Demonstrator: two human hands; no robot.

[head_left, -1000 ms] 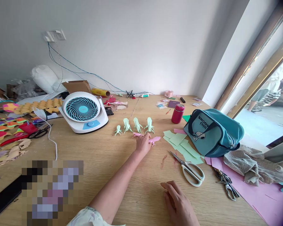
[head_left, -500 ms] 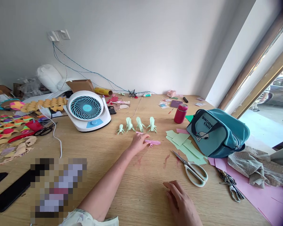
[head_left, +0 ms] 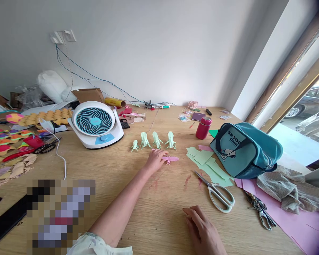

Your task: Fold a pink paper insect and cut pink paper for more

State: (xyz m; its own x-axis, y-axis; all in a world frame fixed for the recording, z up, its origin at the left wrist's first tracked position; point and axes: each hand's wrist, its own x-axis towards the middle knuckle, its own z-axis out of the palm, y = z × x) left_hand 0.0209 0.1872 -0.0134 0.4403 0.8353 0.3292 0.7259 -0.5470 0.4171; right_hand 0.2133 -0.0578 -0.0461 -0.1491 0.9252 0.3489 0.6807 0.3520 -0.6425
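My left hand is closed at the middle of the table, its fingers on a pink folded-paper insect lying low on the wood. Part of the insect is hidden by the fingers, and a bit of pink paper shows behind them. Just beyond stand several pale green folded-paper insects in a row, the leftmost one smaller. My right hand rests on the table near the front, fingers curled together, with nothing visible in it. White-handled scissors lie to its upper right, blades pointing away to the left.
Green paper sheets lie beside a teal bag. A red flask stands behind. At left are a white fan and a coloured egg tray. Keys and pink paper are at right.
My left hand and the pink insect under it appear slightly shifted to the left, partly from a small turn of the view. My right hand stays about where it was.
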